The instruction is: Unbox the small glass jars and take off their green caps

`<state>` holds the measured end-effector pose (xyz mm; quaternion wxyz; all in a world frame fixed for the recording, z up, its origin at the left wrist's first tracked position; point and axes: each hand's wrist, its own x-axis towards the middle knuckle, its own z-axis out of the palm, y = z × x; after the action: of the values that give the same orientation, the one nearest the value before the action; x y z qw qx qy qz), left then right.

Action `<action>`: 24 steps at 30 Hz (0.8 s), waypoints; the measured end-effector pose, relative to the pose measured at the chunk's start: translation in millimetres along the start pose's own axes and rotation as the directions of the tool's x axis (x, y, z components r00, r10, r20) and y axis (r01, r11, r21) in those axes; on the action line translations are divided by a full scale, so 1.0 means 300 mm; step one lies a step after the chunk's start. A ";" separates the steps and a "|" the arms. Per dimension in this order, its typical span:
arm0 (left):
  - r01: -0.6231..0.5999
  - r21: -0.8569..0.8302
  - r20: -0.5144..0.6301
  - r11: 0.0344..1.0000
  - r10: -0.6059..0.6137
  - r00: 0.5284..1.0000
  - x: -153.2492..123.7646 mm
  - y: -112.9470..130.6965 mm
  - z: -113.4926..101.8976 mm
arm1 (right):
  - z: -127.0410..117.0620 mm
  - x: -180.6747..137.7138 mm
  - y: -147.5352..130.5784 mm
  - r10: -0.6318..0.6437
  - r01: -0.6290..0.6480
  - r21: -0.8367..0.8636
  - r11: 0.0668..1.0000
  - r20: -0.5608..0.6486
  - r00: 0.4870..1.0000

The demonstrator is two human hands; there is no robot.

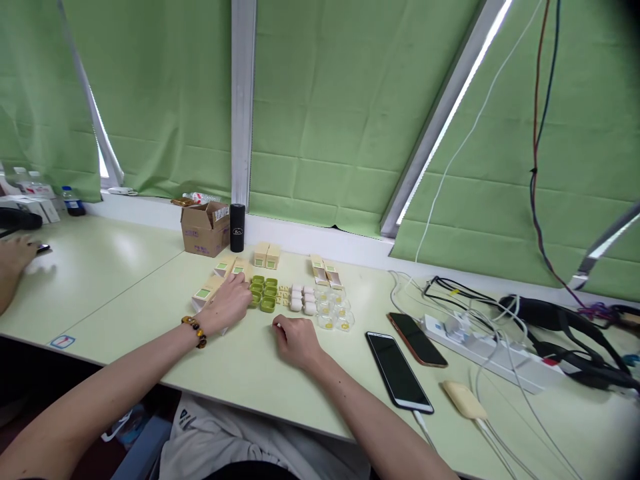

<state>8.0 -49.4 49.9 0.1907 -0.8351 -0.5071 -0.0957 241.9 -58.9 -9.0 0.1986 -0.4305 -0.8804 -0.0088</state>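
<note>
My left hand (231, 301) reaches palm-down over small cardboard boxes with green labels (205, 293). Its fingers are bent together at the left edge of the green square cups (268, 304), and whatever lies under the fingertips is hidden. On the table nearer to me rests my right hand (298, 341), fingers curled in; the inside of the grip does not show. Right of the green cups come small yellowish pieces (283, 295), white rounded blocks (296, 305) and clear plastic cups with yellow bits (326, 321), all set out in rows.
Small boxes (267, 255) and opened ones (325, 271) stand behind the rows. A brown carton (205, 230) and black bottle (237, 228) are by the wall. Two phones (400, 372) and a cabled power strip (490, 353) lie right. Another person's hand (17, 257) is far left.
</note>
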 end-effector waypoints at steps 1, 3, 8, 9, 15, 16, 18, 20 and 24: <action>0.000 0.008 0.012 1.000 -0.001 1.000 0.001 0.005 -0.003 | 0.000 0.000 0.000 -0.001 0.001 -0.001 1.000 -0.001 1.000; 0.005 0.014 0.018 1.000 -0.005 1.000 0.002 0.012 -0.004 | 0.001 0.000 0.000 -0.002 0.002 0.001 1.000 0.005 1.000; 0.035 0.008 0.019 0.999 -0.035 0.999 0.010 0.010 0.028 | 0.006 0.001 0.001 0.001 -0.001 0.011 1.000 0.008 1.000; 0.038 0.009 0.026 0.999 -0.038 0.999 0.011 0.008 0.036 | 0.007 0.001 0.001 0.002 -0.002 0.010 1.000 0.007 1.000; 0.064 -0.042 0.006 0.997 -0.064 0.998 0.016 -0.003 0.073 | 0.005 0.000 0.000 -0.001 0.001 0.003 1.000 0.005 1.000; 0.071 -0.066 0.000 0.995 -0.071 0.997 0.015 -0.004 0.074 | 0.004 0.000 0.000 0.002 -0.002 0.001 1.000 0.009 1.000; 0.080 -0.107 -0.004 0.991 -0.081 0.997 0.014 -0.006 0.074 | 0.001 0.000 -0.002 0.010 -0.009 -0.005 1.000 0.020 1.000; 0.085 -0.129 -0.006 0.988 -0.086 0.996 0.013 -0.008 0.074 | -0.001 0.003 -0.004 0.018 -0.017 -0.013 1.000 0.036 0.999; 0.082 -0.154 -0.022 0.985 -0.086 0.996 0.014 -0.013 0.084 | -0.005 0.010 -0.014 0.027 -0.025 -0.041 0.999 0.068 0.997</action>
<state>5.6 -33.9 29.4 0.1289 -0.8237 -0.5302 -0.1541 237.4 -59.6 -5.9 0.1594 -0.4459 -0.8807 -0.0092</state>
